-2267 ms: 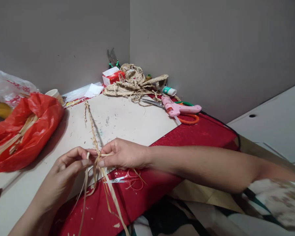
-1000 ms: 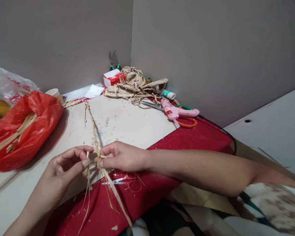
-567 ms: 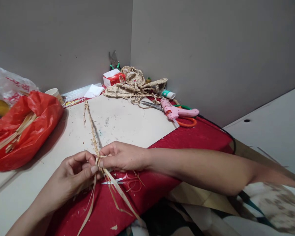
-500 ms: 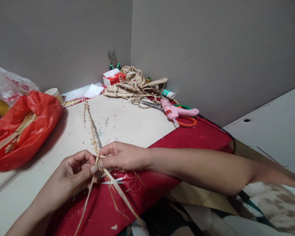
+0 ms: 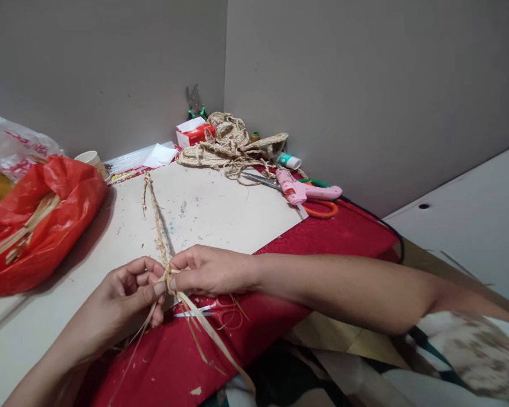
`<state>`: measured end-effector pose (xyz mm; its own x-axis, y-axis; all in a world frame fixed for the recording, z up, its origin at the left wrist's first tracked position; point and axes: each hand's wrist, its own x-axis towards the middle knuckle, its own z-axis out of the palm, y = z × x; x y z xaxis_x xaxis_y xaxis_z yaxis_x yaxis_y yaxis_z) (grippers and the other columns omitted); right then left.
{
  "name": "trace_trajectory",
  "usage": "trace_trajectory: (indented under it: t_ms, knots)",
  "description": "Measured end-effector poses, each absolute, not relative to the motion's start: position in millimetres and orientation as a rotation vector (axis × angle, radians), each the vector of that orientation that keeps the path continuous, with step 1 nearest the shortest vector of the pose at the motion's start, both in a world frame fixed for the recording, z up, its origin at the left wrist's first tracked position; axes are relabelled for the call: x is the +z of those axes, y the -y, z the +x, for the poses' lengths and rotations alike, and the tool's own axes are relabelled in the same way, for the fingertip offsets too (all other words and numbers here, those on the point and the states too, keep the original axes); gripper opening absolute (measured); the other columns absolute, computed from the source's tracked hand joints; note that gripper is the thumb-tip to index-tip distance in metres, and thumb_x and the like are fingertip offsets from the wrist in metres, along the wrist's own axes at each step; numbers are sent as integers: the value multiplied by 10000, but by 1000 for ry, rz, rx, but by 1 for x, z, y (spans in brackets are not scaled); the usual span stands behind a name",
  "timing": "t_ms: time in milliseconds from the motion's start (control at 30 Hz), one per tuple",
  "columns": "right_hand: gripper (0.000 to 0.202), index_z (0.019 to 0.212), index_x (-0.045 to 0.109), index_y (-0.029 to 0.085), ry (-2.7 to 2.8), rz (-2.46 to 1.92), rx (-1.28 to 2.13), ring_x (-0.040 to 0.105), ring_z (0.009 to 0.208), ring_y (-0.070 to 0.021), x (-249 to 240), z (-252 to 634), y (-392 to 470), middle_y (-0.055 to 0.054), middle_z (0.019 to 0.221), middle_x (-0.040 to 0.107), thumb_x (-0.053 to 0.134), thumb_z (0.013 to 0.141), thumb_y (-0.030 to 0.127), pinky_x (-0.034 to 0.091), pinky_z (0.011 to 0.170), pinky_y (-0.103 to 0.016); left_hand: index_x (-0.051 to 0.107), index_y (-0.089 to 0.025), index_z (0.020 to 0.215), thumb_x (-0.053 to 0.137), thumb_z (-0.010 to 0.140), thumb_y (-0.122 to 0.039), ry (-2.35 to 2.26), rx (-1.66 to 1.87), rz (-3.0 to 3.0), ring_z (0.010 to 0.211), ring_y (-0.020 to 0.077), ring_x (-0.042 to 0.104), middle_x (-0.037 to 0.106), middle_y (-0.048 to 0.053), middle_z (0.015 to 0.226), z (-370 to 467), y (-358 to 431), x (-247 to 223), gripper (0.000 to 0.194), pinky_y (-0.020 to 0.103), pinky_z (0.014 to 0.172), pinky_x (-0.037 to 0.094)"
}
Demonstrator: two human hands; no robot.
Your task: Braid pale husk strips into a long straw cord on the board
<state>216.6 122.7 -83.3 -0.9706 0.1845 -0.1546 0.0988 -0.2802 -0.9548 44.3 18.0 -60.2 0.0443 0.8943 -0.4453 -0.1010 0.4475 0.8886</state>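
A straw braid [image 5: 157,223] runs from the white board down to my two hands, its far end lying on the board. My left hand [image 5: 131,291] pinches the braid's near end between thumb and fingers. Close against it, my right hand [image 5: 207,271] grips the same spot, thumb and forefinger pressed on the strands. Loose straw strands [image 5: 214,333] hang from below the fingers toward me, a wide pale one on the right and thinner ones to the left. Just beneath lies a pair of small red-handled scissors [image 5: 227,314] on the red cloth.
A red plastic bag [image 5: 80,198] holding straw stands at the left, a paper cup [image 5: 91,161] behind it. At the back lie coiled straw braids [image 5: 212,155], a red box [image 5: 195,135] and pliers [image 5: 195,102]. A pink glue gun [image 5: 303,189] rests over orange-handled scissors [image 5: 324,210].
Both hands stay almost in place, pinching the braid. The thin strands under my left hand have shifted, and the wide strand's tip has swung slightly to the right.
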Motion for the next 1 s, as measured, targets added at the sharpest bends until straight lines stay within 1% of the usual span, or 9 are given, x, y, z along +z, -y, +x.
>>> trace_trajectory:
  t_ms: [133, 333, 400, 467, 533, 700, 833, 933, 1000]
  knots:
    - [284, 726, 494, 147, 1855, -414, 2437, 264, 451, -40, -83, 216, -122, 99, 493, 329, 655, 811, 365, 168, 435, -216, 601, -173, 775, 762, 743, -240, -1296, 928, 750, 463, 76, 556, 624, -12, 538, 44, -18, -64, 178, 149, 467, 396]
    - [257, 699, 446, 163, 1854, -463, 2480, 279, 399, -36, -82, 216, -121, 103, 457, 358, 599, 850, 305, 176, 396, -204, 562, -176, 756, 738, 766, -267, -1286, 879, 738, 543, 120, 624, 708, 53, 646, 43, -17, -67, 199, 193, 526, 457]
    - [235, 700, 450, 166, 1844, -466, 2511, 263, 382, -39, -83, 216, -121, 106, 446, 343, 579, 858, 282, 168, 377, -206, 546, -179, 736, 724, 777, -298, -1314, 855, 767, 466, 97, 560, 664, 25, 573, 45, -17, -65, 218, 173, 464, 406]
    - [208, 705, 467, 164, 1836, -487, 2534, 240, 372, -40, -82, 216, -120, 107, 437, 321, 552, 871, 255, 166, 363, -200, 529, -186, 730, 709, 786, -325, -1301, 864, 749, 396, 53, 429, 593, -20, 529, 48, -17, -63, 235, 148, 406, 296]
    - [194, 717, 478, 162, 1827, -510, 2552, 223, 369, -39, -81, 216, -120, 111, 431, 303, 546, 876, 249, 168, 357, -189, 521, -198, 747, 707, 782, -324, -1261, 881, 702, 391, 35, 323, 529, -55, 528, 50, -17, -62, 227, 146, 396, 210]
    - [229, 717, 422, 175, 1756, -557, 2631, 162, 365, -25, -74, 217, -120, 127, 434, 269, 581, 859, 258, 131, 347, -156, 537, -213, 793, 722, 734, -299, -1316, 896, 668, 412, 52, 284, 398, -89, 502, 54, -18, -64, 212, 156, 399, 191]
    - [225, 680, 372, 179, 1597, -585, 2796, 102, 348, -18, -70, 216, -123, 134, 427, 231, 477, 877, 153, 93, 334, -132, 522, -202, 754, 683, 756, -349, -1361, 920, 667, 421, 49, 262, 364, -85, 518, 54, -20, -65, 218, 147, 393, 192]
    - [234, 664, 350, 180, 1492, -550, 2874, 100, 339, -12, -71, 216, -126, 134, 431, 232, 470, 860, 138, 98, 325, -119, 506, -202, 732, 663, 778, -389, -1356, 923, 674, 417, 48, 223, 316, -93, 502, 54, -20, -63, 248, 149, 385, 173]
    - [229, 664, 359, 176, 1439, -540, 2903, 100, 343, -9, -71, 216, -128, 132, 439, 236, 485, 852, 143, 103, 321, -112, 513, -208, 761, 673, 776, -391, -1350, 935, 692, 420, 47, 215, 321, -96, 494, 55, -19, -61, 244, 150, 391, 166]
